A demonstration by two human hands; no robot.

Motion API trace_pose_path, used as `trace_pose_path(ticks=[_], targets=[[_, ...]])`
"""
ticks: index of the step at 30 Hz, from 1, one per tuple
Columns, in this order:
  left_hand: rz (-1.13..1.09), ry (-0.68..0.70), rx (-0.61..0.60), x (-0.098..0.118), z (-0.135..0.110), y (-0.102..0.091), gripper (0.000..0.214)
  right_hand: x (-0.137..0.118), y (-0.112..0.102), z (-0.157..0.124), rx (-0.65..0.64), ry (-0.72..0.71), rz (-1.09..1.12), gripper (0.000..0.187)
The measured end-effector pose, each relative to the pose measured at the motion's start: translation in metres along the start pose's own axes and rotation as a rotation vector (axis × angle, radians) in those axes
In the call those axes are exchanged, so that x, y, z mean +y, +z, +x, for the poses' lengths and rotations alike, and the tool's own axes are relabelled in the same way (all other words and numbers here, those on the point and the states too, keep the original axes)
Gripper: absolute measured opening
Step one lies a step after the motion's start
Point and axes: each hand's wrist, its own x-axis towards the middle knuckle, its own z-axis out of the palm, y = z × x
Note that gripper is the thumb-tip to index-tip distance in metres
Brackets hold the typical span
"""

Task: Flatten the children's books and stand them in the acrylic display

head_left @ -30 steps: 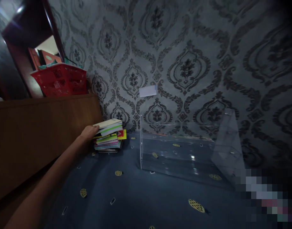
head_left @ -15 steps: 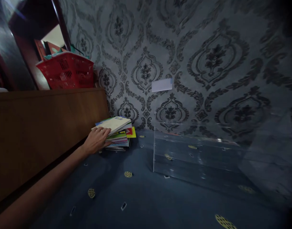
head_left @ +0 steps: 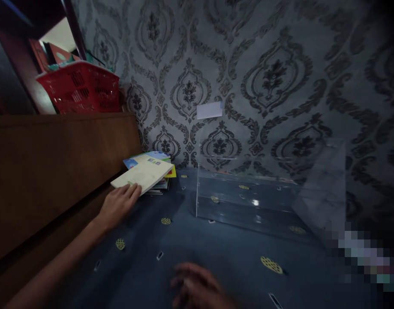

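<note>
My left hand (head_left: 121, 203) grips the near edge of a cream-covered book (head_left: 144, 173), its fingers on top and the thumb hidden beneath. That book lies tilted, sticking out toward me over a stack of books (head_left: 161, 185) beside the wooden panel. Under it at the back shows a blue-covered book (head_left: 130, 163), and a yellow edge pokes out on the right. Low in the middle, my right hand (head_left: 198, 285) is over the dark blue patterned sheet, blurred, with its fingers curled; nothing can be made out in it.
A clear acrylic box (head_left: 245, 201) stands on the blue sheet (head_left: 184, 240) near the wallpapered wall. A white paper strip (head_left: 209, 110) shows against the wall. On the left, a red plastic basket (head_left: 84, 88) sits on the wooden panel's top (head_left: 61, 154). A pixelated patch covers the lower right.
My left hand has drawn the cream book toward me off the stack, uncovering more of the blue-covered one. My right hand has come into view at the bottom. The view has shifted slightly.
</note>
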Motion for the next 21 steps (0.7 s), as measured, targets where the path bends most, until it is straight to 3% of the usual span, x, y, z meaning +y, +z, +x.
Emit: trace_pose_path(ticks=[2,4,7,9,12,14,18,21], targets=[[0.031,0.104,0.093,0.024,-0.032,0.006,0.043,-0.004,0.001,0.006,0.132,-0.017,0.289,0.054],[0.049,0.227,0.190,0.056,-0.063,0.011,0.042,-0.010,0.001,0.009,0.281,-0.080,0.369,0.055],[-0.044,0.373,0.191,0.112,-0.099,0.010,0.034,-0.016,-0.006,0.005,0.535,-0.231,0.102,0.042],[-0.147,0.499,0.196,0.143,-0.111,0.005,0.027,-0.017,-0.013,-0.003,0.612,-0.291,-0.112,0.032],[-0.373,0.601,0.169,0.160,-0.107,0.002,0.017,-0.015,-0.021,-0.016,0.623,-0.337,-0.361,0.021],[-0.476,0.509,0.120,0.149,-0.090,0.012,0.020,-0.013,-0.024,-0.023,0.601,-0.350,-0.509,0.017],[-0.429,-0.055,0.047,0.112,-0.053,0.058,0.043,-0.014,-0.023,-0.031,0.530,-0.383,-0.696,0.017],[-0.506,-0.160,-0.105,0.102,-0.045,0.090,0.057,-0.016,-0.021,-0.033,0.475,-0.438,-0.808,0.021]])
